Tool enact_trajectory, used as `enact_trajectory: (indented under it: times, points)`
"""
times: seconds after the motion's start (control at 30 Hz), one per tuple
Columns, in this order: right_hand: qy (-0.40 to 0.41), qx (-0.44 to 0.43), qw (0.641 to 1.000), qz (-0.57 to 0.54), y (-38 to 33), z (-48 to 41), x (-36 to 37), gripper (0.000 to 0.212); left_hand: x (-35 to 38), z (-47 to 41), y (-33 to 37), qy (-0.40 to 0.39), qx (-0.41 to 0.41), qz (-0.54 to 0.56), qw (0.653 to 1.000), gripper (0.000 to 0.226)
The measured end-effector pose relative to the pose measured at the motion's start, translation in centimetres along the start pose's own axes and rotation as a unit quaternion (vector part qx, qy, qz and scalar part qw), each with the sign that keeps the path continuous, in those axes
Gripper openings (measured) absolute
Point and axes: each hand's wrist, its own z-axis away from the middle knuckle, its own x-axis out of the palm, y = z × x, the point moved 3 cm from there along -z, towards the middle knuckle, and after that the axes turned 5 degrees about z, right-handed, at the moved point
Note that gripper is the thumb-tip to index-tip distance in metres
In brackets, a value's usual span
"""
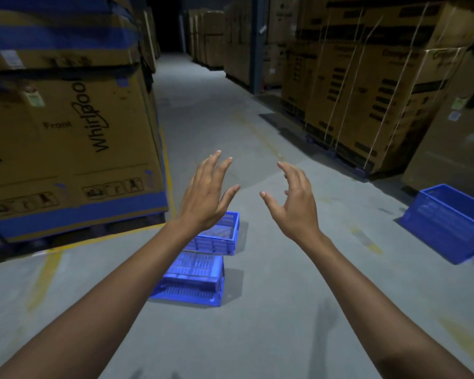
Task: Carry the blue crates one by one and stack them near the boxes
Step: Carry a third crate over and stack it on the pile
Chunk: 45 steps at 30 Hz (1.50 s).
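Observation:
Two blue crates lie on the grey floor in front of me. The farther crate (221, 236) stands upright and open, partly behind my left wrist. The nearer crate (193, 280) lies tipped, its slatted side facing up. A third blue crate (449, 222) sits tilted at the right edge, near the cardboard boxes. My left hand (207, 195) and my right hand (294, 199) are stretched out above the two central crates, fingers spread, holding nothing and touching no crate.
A tall stack of cardboard appliance boxes (66, 138) rises on the left on a pallet, edged by a yellow floor line (47, 272). Strapped cardboard boxes (381, 105) line the right side. A grey aisle (203, 86) runs ahead into the dark.

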Motion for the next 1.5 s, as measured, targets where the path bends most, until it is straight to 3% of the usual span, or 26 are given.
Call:
enact_trajectory:
  times: [0.2, 0.63, 0.9, 1.1, 1.4, 1.5]
  points:
    - [-0.019, 0.018, 1.000, 0.009, 1.4, -2.4, 9.7, 0.072, 3.1, -0.1, -9.5, -0.051, -0.035, -0.023, 0.998, 0.059]
    - [-0.100, 0.003, 0.993, 0.070, 2.5, -3.0, 30.6, 0.079, 10.9, 1.5, -27.1, -0.014, -0.132, -0.011, 0.991, 0.046]
    - [-0.212, -0.013, 0.964, 0.160, 12.9, 7.4, 49.7, 0.085, 26.0, 12.4, -39.4, -0.035, -0.108, 0.036, 0.993, 0.045]
    - [-0.245, -0.024, 0.949, 0.197, 21.5, 17.7, 62.1, 0.088, 39.3, 23.7, -48.3, -0.073, -0.107, 0.031, 0.991, 0.048]
    - [-0.298, -0.066, 0.929, 0.209, 29.2, 27.7, 78.7, 0.074, 55.9, 34.4, -56.7, -0.142, -0.084, -0.036, 0.986, 0.057]
    - [-0.360, -0.102, 0.903, 0.209, 30.7, 29.9, 82.8, 0.074, 58.9, 36.7, -58.4, -0.181, -0.040, -0.017, 0.983, 0.066]
